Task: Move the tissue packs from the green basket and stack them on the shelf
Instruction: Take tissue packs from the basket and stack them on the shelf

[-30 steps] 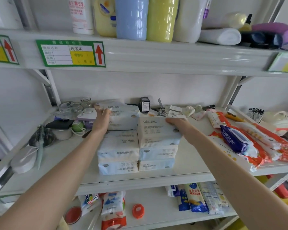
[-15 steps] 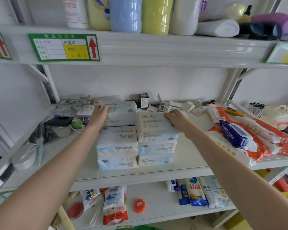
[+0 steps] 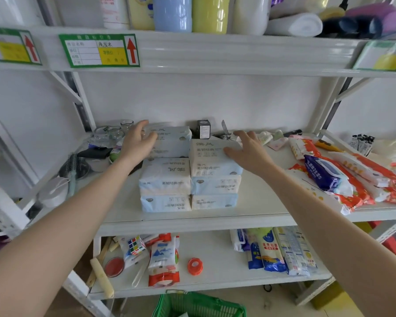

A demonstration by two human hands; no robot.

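Several pale blue and cream tissue packs stand in stacks on the middle white shelf (image 3: 256, 202). The front left stack (image 3: 165, 186) is two high, the front right stack (image 3: 215, 175) three high, and another pack (image 3: 174, 143) sits behind on the left. My left hand (image 3: 138, 143) hovers with fingers spread at the left side of the rear pack. My right hand (image 3: 247, 152) is spread open, its thumb touching the top of the right stack. The green basket (image 3: 192, 305) sits on the floor below; its inside is mostly out of frame.
Glass jars (image 3: 114, 131), a hairbrush (image 3: 72, 170) and a bowl crowd the shelf's left end. Red and blue wet-wipe packs (image 3: 329, 177) fill its right. A small black box (image 3: 203, 128) stands behind the stacks. Bottles line the upper shelf; snack packets and a puzzle cube lie on the lower one.
Both hands have lifted off the packs and opened, pulling slightly back toward me. The stacks stay put. The view has tilted down, so the green basket now shows.
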